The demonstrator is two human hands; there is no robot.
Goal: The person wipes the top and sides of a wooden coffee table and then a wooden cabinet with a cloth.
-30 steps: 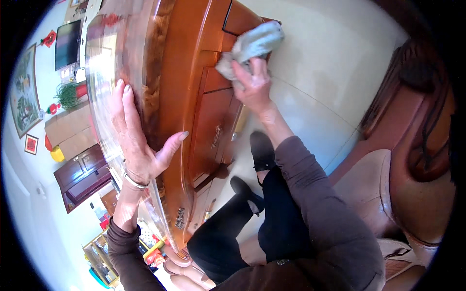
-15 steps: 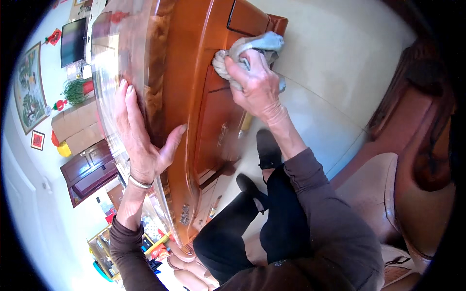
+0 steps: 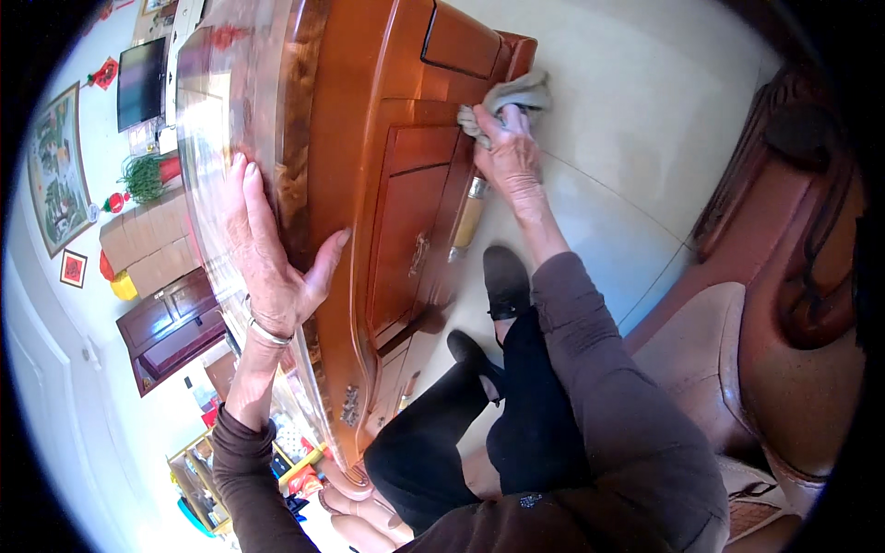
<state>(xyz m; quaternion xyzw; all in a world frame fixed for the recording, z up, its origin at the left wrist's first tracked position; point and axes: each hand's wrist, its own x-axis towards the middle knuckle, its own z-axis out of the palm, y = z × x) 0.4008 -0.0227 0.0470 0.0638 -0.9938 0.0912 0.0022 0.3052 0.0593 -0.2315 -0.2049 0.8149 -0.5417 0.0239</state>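
Note:
A reddish-brown wooden table (image 3: 343,138) with a clear sheet (image 3: 241,92) over its top runs along my left side. My left hand (image 3: 272,249) lies flat on that top, fingers spread, the thumb reaching toward the front edge. Low on the table's side, a greyish cloth (image 3: 518,95) is bunched in my right hand (image 3: 509,158). The cloth touches the lower part of the side, close to the floor. Part of it is hidden behind my fingers. A panelled door (image 3: 406,230) with a metal handle shows between my two hands.
Pale floor tiles (image 3: 636,138) lie to the right of the table. A carved wooden chair (image 3: 765,212) with a beige cushion (image 3: 696,350) stands at my right. My shoes (image 3: 507,276) are beside the table's base. At far left are a television (image 3: 141,85) and a green plant (image 3: 143,177).
My right hand has moved right with the cloth, from the table's panel down toward the floor. The door and its handle show more fully. My left hand stays on the top.

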